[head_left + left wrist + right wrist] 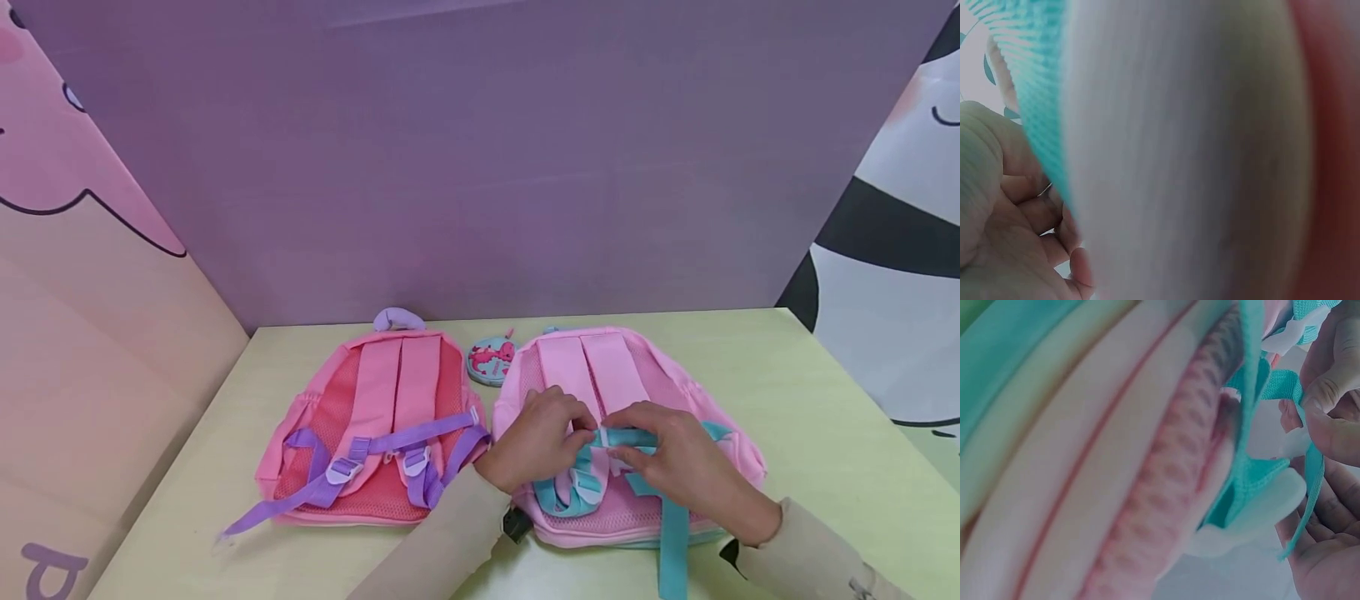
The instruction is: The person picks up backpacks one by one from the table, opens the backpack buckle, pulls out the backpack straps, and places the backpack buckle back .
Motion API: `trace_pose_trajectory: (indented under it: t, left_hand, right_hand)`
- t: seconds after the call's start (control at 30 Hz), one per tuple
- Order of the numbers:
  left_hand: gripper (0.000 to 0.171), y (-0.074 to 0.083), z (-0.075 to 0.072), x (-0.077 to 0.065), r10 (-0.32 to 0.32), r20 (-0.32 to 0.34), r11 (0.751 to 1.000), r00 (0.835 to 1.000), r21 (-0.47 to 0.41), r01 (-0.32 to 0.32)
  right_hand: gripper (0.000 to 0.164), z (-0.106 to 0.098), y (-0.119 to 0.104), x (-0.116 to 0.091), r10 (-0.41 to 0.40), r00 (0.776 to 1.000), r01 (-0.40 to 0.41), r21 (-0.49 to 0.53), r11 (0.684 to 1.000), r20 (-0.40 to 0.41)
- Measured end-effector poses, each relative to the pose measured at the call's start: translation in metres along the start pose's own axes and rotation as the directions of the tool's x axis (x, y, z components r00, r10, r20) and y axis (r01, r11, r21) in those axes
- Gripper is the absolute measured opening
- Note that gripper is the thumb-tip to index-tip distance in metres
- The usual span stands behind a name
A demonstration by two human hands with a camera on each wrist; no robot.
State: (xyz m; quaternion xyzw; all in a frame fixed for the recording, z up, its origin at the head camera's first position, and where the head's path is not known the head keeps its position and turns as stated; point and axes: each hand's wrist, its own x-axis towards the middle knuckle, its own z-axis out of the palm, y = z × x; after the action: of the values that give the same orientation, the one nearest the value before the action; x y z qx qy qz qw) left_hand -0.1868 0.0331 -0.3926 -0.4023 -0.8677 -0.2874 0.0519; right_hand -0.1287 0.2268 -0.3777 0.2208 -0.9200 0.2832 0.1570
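Observation:
A light pink backpack [660, 367] lies with its back panel and shoulder straps facing up. Over its lower half, my left hand [543, 437] pinches a small white plastic slider [603, 437] and the teal webbing at it. Just to the right, my right hand [682, 458] holds the teal strap [630, 437] between thumb and fingers. A second white buckle [587, 486] sits on a teal loop below my left hand. One loose teal end [673, 550] hangs past the backpack's lower edge. In the right wrist view, teal webbing [1282, 384] runs to the pinching fingertips; the backpack's side covers much of that view.
A coral pink backpack [341, 400] with purple straps [427, 429] lies to the left, close to my left forearm. Behind, between the two bags, is a round teal pouch [491, 360] with a pink figure. The pale table [817, 400] meets a purple wall [510, 183].

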Motion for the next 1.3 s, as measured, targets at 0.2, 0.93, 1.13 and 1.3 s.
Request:
trace_pose_trajectory:
  t: [0.2,0.93,1.13,1.3]
  left_hand:
    - [0.005,-0.0003,0.0003,-0.0019,-0.038,0.021,0.999,0.999,0.015,0.038]
    - [0.006,0.0044,-0.0021,-0.0012,-0.016,0.009,1.0,1.0,0.004,0.016]
    - [0.005,0.0035,-0.0029,-0.0016,-0.03,0.024,0.999,0.999,0.028,0.029]
    - [0.003,0.0018,-0.0025,-0.0022,-0.046,0.027,0.998,0.999,0.038,0.045]
  right_hand:
    - [0.04,-0.0001,0.0015,-0.003,-0.019,1.0,0.018,-0.006,1.0,-0.022]
    - [0.042,-0.002,0.0002,-0.0019,-0.067,0.995,0.066,-0.011,0.998,-0.069]
    - [0.041,-0.004,0.0002,-0.0019,-0.083,0.994,0.083,-0.004,0.997,-0.074]
    - [0.042,-0.0055,0.0009,-0.0023,-0.099,0.992,0.099,-0.007,0.995,-0.078]
